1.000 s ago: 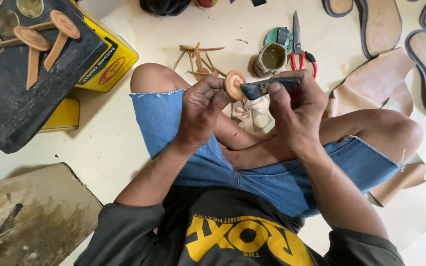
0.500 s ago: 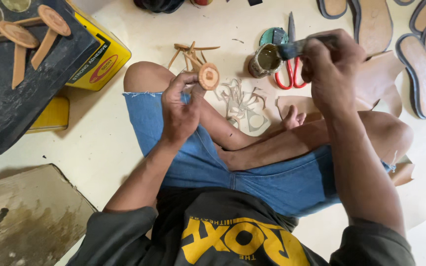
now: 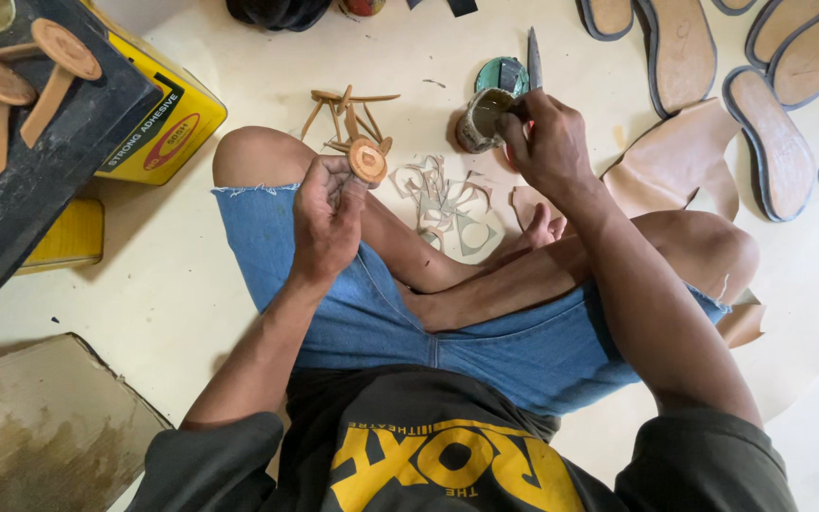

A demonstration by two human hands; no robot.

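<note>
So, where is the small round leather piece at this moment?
In the head view, the round leather piece is left of centre, pinched in the left hand above the left knee, just below the pile of leather strips on the floor.

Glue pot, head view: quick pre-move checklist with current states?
1. Left hand grips the round leather piece clear of the lap: ok.
2. Right hand is at the glue pot rim: ok.
3. Pot upright on the floor: ok.
4. Applicator tip loaded with glue: cannot tell, fingers hide it.
5. Scissors lie just behind the pot, near the right hand: not ok.
6. Leather offcuts lie between the pot and the legs: not ok.
</note>
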